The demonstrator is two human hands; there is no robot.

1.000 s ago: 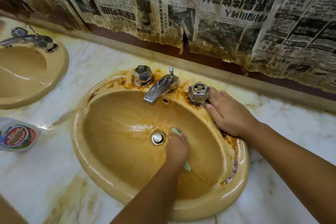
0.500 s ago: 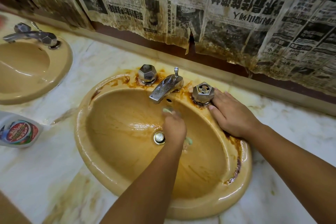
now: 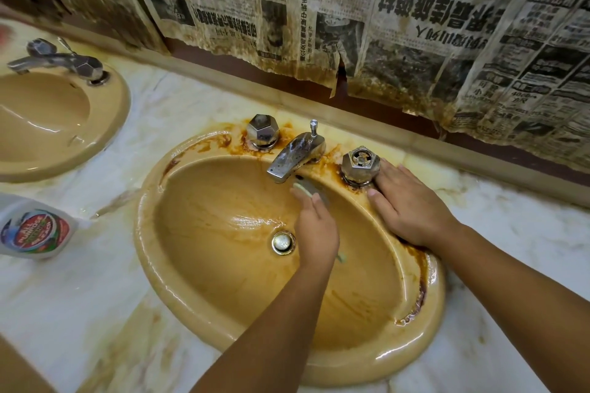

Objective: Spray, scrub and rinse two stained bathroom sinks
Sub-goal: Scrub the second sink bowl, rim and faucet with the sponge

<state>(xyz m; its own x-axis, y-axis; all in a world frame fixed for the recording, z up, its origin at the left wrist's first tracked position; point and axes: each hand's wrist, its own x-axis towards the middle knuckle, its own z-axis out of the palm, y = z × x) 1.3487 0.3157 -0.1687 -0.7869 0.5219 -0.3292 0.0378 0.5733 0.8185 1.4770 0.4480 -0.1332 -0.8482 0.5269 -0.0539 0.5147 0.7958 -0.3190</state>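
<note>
Sponge (image 3: 302,191) gripped in my left hand (image 3: 316,230) fingers under the spout (image 3: 293,155); right hand (image 3: 412,210) fingers flat on the sink (image 3: 145,233) rim.

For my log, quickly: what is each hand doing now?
Left hand: grips the green scrubber.
Right hand: open, flat on the sink rim.

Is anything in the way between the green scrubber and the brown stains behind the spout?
Yes. The left hand holds the scrubber just under the spout, which overhangs it. The stains lie on the ledge around its base, so the spout itself stands between.
</note>
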